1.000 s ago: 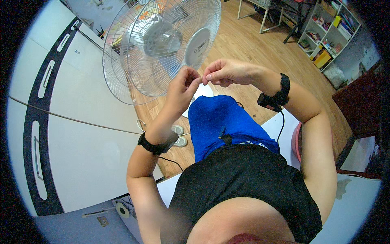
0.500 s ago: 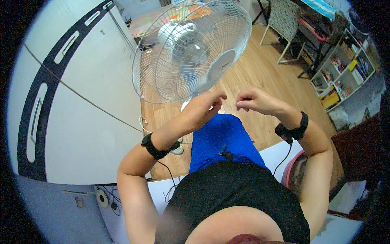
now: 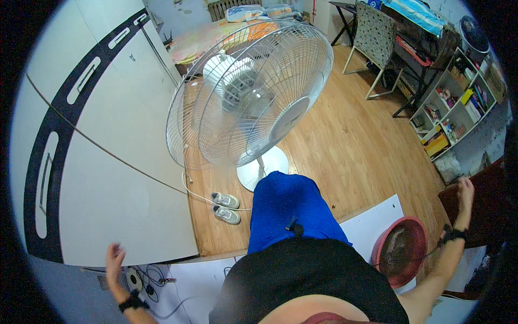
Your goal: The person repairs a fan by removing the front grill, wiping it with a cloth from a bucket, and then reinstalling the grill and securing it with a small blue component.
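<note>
Both of my hands are spread wide apart, out to the sides. My left hand [image 3: 114,263] is raised at the lower left, fingers loosely apart and holding nothing, in front of the white wardrobe's lower edge. Over on the far right, my right hand [image 3: 465,190] has its fingers stretched out, also empty, near a dark reddish-brown panel [image 3: 475,200]. Each wrist wears a black strap. Straight ahead stands a white pedestal fan [image 3: 291,117] with a wire cage, its round base [image 3: 276,160] just past my blue shorts [image 3: 291,202]. Neither hand touches the fan.
The white wardrobe [image 3: 124,183] fills the left side. Light shoes [image 3: 225,215] and a white cord lie on the wooden floor. A pink basin [image 3: 398,282] sits at my right. Further off are a chair [image 3: 372,43], a shelf unit [image 3: 458,110] and a bed [image 3: 199,40].
My hands were close together in front of me beside the fan; they have swung outward, left hand to the lower left, right hand to the far right. The view shifted, showing more of the room.
</note>
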`<action>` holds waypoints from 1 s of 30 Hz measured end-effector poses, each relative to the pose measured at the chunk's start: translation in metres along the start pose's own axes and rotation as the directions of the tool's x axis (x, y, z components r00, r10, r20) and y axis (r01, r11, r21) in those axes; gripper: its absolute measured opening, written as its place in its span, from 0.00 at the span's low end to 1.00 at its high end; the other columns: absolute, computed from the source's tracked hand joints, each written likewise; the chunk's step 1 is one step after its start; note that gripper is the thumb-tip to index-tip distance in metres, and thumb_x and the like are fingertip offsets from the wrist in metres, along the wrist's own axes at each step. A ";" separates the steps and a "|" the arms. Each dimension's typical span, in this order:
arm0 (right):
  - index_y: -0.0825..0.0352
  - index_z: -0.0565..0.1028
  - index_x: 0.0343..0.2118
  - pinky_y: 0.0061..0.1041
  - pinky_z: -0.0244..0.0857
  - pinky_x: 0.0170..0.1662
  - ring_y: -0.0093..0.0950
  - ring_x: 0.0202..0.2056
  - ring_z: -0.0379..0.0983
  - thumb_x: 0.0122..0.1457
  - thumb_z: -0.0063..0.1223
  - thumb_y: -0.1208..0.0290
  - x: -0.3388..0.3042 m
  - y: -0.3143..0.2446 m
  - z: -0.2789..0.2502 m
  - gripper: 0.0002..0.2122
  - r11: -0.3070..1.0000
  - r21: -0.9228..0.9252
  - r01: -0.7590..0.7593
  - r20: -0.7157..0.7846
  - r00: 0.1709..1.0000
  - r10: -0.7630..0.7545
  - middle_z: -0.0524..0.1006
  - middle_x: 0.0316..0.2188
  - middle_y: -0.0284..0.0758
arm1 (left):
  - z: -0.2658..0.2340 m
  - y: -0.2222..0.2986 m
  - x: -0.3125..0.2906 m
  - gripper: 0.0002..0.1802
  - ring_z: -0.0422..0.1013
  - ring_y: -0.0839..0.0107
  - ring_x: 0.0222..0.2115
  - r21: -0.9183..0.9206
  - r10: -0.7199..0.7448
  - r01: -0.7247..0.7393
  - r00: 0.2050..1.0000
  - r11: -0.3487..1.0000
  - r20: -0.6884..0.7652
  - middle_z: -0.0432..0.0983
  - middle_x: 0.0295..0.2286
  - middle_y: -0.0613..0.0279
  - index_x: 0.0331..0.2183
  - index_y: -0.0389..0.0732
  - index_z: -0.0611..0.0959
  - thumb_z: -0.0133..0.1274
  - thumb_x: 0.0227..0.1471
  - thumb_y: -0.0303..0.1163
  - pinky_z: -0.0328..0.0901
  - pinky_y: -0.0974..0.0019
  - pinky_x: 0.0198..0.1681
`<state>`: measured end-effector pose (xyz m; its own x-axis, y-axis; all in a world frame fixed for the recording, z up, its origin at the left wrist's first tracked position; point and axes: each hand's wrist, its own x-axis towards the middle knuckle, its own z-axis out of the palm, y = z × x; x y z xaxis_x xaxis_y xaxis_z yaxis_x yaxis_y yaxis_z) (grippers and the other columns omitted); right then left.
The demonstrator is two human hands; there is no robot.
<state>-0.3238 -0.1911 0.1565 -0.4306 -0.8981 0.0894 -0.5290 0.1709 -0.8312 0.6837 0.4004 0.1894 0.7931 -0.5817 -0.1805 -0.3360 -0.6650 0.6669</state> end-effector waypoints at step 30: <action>0.60 0.73 0.40 0.40 0.65 0.40 0.42 0.38 0.71 0.43 0.59 0.57 -0.377 0.144 0.185 0.20 0.744 -0.564 0.359 0.788 0.504 0.354 0.75 0.34 0.42 | 0.171 0.157 0.043 0.20 0.66 0.68 0.41 0.112 -0.020 -0.097 0.662 0.989 0.749 0.68 0.40 0.57 0.48 0.39 0.67 0.45 0.55 0.35 0.63 0.65 0.44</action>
<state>-0.1022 0.0975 -0.0979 0.1717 -0.7112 -0.6817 -0.9604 0.0332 -0.2765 0.5776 0.1909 0.1625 0.1513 -0.7230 -0.6741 -0.4660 -0.6536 0.5964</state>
